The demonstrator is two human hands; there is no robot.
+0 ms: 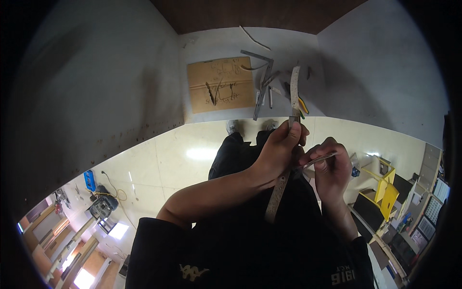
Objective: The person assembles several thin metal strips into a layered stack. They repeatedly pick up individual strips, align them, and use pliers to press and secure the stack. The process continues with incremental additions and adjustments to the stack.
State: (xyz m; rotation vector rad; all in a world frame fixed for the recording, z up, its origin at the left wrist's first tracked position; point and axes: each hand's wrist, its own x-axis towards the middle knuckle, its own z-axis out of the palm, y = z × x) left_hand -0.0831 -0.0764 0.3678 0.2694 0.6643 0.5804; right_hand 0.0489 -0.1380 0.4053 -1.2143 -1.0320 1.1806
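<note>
One strip (295, 89) was clamped in the left hand (279, 151), with a thin piece (320, 160) pinched in the right (337, 168).

The left thumb pressed flat on the strip, whose far end reached over the bench (211, 43) and whose near end hung before the dark top (231, 241); the right fingers had closed round the thin piece, just beside the left wrist, though I couldn't tell whether it touched the strip. On the bench, cardboard (199, 98) with dark marks lay to the left, a metal square (266, 77) to its right, and yellow-and-green handles (303, 105) near the strip, on its right.
</note>
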